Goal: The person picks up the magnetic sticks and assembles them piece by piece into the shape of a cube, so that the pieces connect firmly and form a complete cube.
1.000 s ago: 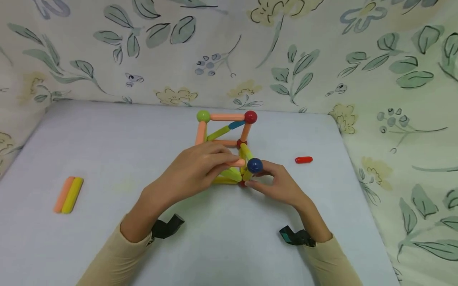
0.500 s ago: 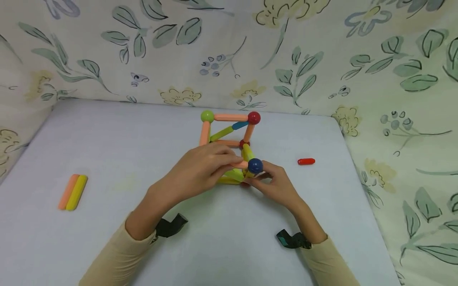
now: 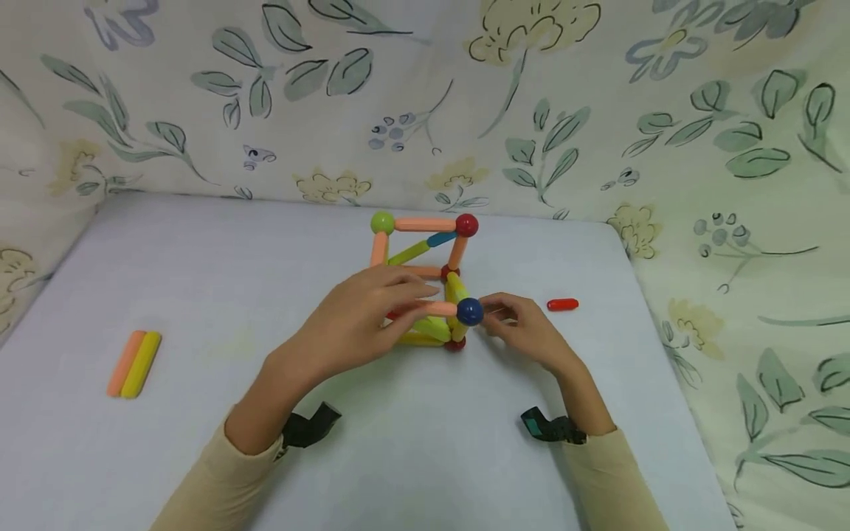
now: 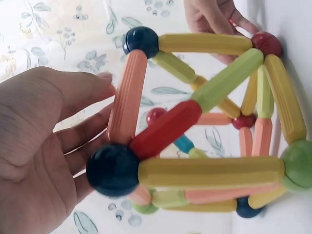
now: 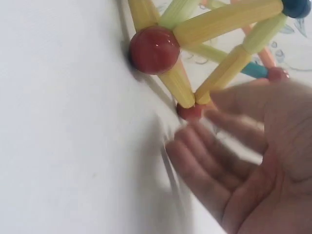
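Observation:
A frame of magnetic building rods and balls stands mid-table in the head view. At its near upper edge, an orange rod [image 4: 127,97] spans two dark blue balls [image 3: 470,312] [image 4: 112,170]. My left hand [image 3: 365,313] lies close over this rod, fingers loosely spread; in the left wrist view the thumb tip appears apart from it, and some fingertips pass behind it. To the right of the frame is my right hand [image 3: 524,328], fingers loosely bent and holding nothing. A red ball [image 5: 155,50] forms a lower corner near it.
A loose orange rod [image 3: 126,363] and a yellow rod [image 3: 142,364] lie side by side on the left of the white table [image 3: 425,457]. One short red rod [image 3: 562,304] is on the right. Behind the table hangs a floral cloth [image 3: 425,103].
The orange rod's end has met the blue ball. My right hand has let go of the corner and drawn off to the right. The left fingers have loosened around the rod.

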The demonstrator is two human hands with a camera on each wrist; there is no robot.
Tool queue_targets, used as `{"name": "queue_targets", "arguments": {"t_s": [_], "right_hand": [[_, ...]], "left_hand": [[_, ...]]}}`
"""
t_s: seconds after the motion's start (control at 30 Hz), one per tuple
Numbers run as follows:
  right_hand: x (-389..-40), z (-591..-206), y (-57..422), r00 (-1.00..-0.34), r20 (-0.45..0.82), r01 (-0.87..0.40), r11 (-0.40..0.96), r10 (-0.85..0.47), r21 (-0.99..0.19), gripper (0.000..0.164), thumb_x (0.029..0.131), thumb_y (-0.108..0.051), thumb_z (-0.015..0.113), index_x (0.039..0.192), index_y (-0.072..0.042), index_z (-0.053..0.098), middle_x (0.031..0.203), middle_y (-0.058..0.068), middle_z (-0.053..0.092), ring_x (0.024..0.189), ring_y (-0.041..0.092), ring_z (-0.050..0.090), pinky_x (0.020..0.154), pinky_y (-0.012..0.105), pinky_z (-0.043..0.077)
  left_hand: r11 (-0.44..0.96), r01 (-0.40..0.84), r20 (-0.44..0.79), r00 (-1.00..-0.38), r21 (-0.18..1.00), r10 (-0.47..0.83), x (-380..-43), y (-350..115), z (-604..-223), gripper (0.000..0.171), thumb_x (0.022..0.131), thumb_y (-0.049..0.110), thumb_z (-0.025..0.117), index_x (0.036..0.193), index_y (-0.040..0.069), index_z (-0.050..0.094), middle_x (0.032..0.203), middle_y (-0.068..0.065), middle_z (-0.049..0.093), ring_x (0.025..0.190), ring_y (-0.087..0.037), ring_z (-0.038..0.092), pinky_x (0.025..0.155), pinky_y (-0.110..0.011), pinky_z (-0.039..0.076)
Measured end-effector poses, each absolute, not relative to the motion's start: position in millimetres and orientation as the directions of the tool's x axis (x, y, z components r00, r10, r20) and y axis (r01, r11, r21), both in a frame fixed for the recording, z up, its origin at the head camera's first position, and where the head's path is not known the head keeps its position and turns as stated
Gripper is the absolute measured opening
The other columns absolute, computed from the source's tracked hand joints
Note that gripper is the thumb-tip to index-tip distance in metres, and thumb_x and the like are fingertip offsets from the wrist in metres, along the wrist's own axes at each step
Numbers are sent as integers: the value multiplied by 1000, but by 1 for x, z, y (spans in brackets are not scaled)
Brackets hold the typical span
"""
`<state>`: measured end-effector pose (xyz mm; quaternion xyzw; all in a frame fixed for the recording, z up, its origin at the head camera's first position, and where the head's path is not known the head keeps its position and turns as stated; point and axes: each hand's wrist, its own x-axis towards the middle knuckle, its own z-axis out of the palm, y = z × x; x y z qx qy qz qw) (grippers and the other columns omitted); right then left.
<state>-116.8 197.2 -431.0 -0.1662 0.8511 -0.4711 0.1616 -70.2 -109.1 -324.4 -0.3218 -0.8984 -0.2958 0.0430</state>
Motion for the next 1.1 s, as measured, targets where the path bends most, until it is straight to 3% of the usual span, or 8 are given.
{"name": "queue_targets", "arguments": {"t_s": [0.13,0.33,0.47,0.6,0.8,1.1], "right_hand": [[-129,-429,186,-924,-179,-42,557,-337,-829,38,106,-28,64,136,-4,67,122,14,73,103,28,69,85,34,60],[-140,-430,168,-947,-207,20,599,-244,-801,46,98,-26,70,135,1,66,123,19,70,109,33,63,93,42,58],[-140,-434,160,-956,-194,17,623,-218,-782,46,97,-22,73,134,3,67,117,20,71,105,33,62,89,40,57],[-141,-438,150,-960,-170,-15,648,-221,-761,44,97,-19,74,132,6,67,113,20,72,100,31,62,87,39,59],[-139,-442,141,-964,-176,-3,667,-201,-745,41,98,-20,74,131,4,69,113,19,72,100,31,62,89,43,61],[-142,-445,146,-953,-214,30,633,-216,-773,48,99,-25,72,138,2,65,121,20,69,109,32,59,101,47,56]], "left_hand": [[636,573,337,-819,517,464,-65,-123,-328,31,99,17,76,130,17,76,136,2,66,125,-19,58,97,-41,55],[689,510,414,-852,515,321,-57,-154,-336,37,97,10,77,134,12,72,136,-7,65,129,-29,57,101,-51,53],[795,337,330,-926,505,182,-45,-191,-348,44,97,11,76,141,12,67,135,-13,65,127,-36,58,100,-61,52],[861,165,249,-967,481,46,-29,-242,-364,49,98,13,75,145,5,62,137,-26,62,125,-48,56,95,-70,48],[898,-8,161,-983,441,-87,-3,-303,-387,52,101,17,70,146,-5,56,136,-38,56,116,-55,54,84,-70,44],[899,-205,5,-975,386,-224,17,-337,-395,54,106,28,61,147,-6,54,138,-41,50,117,-58,51,83,-73,43]]}}
